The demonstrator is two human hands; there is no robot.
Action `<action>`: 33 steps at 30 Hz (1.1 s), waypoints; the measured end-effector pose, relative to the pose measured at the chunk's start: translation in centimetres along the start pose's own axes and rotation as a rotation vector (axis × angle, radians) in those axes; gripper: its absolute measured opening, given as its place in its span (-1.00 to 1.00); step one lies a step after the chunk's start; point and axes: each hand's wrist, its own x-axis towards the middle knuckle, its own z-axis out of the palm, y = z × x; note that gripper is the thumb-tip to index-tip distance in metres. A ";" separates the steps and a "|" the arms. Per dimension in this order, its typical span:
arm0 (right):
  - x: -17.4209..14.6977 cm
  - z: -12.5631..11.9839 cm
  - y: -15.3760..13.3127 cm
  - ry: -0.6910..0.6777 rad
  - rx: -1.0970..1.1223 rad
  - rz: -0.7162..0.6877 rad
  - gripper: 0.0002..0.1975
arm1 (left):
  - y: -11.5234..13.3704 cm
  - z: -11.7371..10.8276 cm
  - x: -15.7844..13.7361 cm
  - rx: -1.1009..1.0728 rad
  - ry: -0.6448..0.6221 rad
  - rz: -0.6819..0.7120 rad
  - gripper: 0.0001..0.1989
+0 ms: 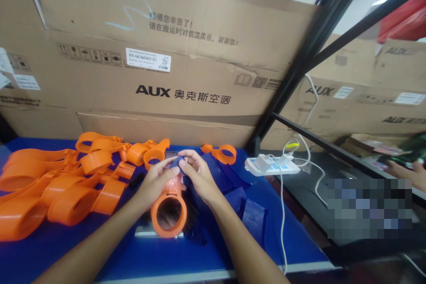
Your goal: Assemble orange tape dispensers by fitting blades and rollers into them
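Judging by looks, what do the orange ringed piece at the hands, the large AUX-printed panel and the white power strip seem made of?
Orange ringed piece: probably moulded plastic, smooth and slightly glossy, shown by even colour and soft highlights.
AUX-printed panel: cardboard, matt brown, with creases.
Power strip: likely hard plastic, its white surface smooth.

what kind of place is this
It looks like a small workshop or assembly station, judging by the piled orange plastic parts on the blue work surface, the large AUX-printed cardboard behind it, and the power strip beside a black metal frame.
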 end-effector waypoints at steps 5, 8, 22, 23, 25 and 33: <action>-0.1 0.3 0.1 0.003 -0.004 0.015 -0.60 | 0.2 -0.1 0.1 0.042 -0.010 0.003 -0.48; -0.1 0.4 0.1 0.007 -0.013 0.009 -0.64 | 0.2 0.0 0.1 0.068 -0.014 0.027 -0.49; 0.0 0.4 0.0 0.104 -0.249 -0.081 -0.59 | -0.1 -0.5 0.7 0.054 0.081 0.041 -0.49; 0.1 0.2 -0.1 0.148 -0.298 -0.115 -0.57 | -0.2 -0.6 0.7 0.041 0.095 0.034 -0.50; 0.1 -0.2 -0.7 0.241 -0.421 -0.192 -0.60 | -0.3 -0.6 0.7 0.008 0.124 0.008 -0.51; -2.7 -6.0 -8.7 0.230 -1.456 0.057 -0.87 | 0.5 -0.1 0.2 -0.018 0.157 -0.101 -0.51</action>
